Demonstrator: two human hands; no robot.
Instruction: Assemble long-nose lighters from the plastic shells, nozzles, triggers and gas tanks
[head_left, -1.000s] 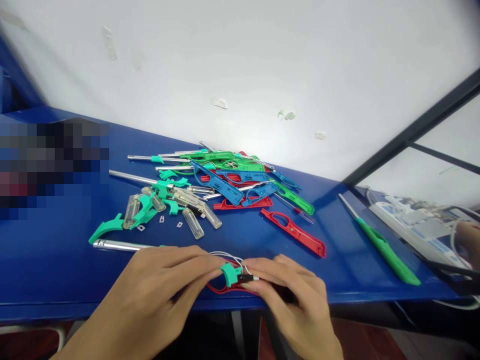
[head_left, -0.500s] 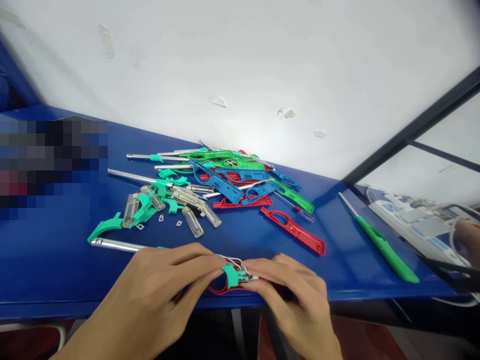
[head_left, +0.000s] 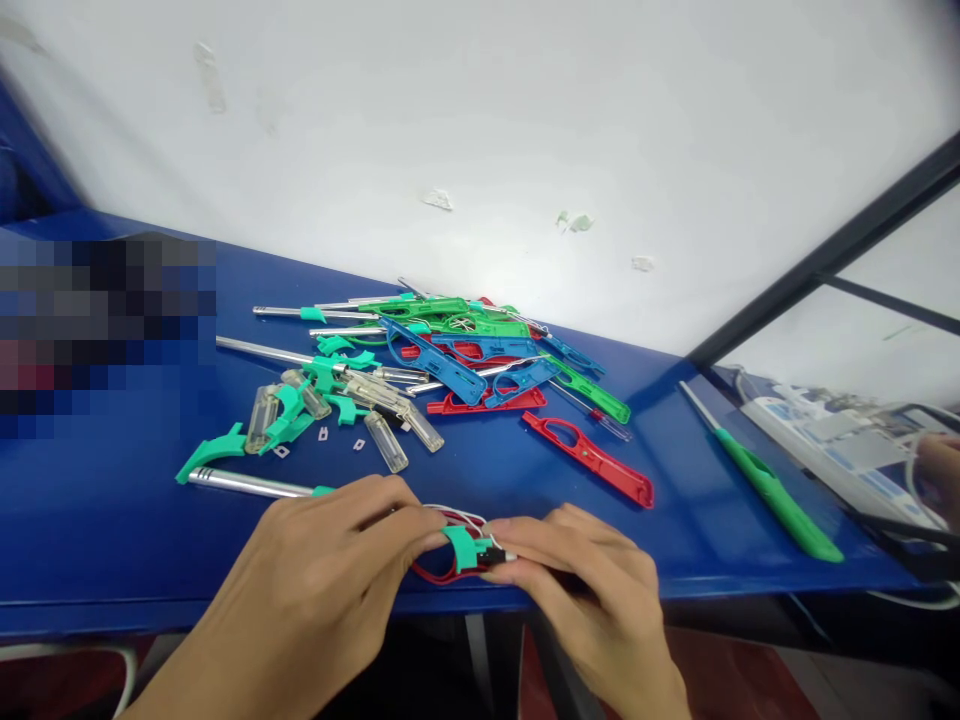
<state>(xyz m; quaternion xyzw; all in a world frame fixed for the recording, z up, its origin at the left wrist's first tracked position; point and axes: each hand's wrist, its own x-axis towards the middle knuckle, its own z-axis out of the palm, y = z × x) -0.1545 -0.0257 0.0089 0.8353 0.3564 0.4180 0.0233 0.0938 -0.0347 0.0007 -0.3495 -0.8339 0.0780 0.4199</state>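
Observation:
At the table's front edge, both hands are closed around a partly built utility lighter. Its red handle half (head_left: 433,575) shows as a loop below, and a metal tube (head_left: 247,482) sticks out to the left. My left hand (head_left: 322,570) pinches the lighter near its teal trigger (head_left: 459,548). With thumb and fingertips, my right hand (head_left: 585,580) grips the black-and-white igniter (head_left: 495,555) to the right of the trigger. White wires (head_left: 457,514) arch above it between the hands. The handle's right end is hidden under my right hand.
Behind lies a pile of blue handle halves (head_left: 435,365), green handle halves (head_left: 585,385), metal tubes and clear fuel tanks (head_left: 386,443). A red handle half (head_left: 589,460) and a whole green lighter (head_left: 776,495) lie to the right. Another person's hand (head_left: 941,475) is at the right edge.
The igniter between my hands now shows more of its black side. The lighter and both hands keep nearly the same place, with the tube tilted slightly differently.

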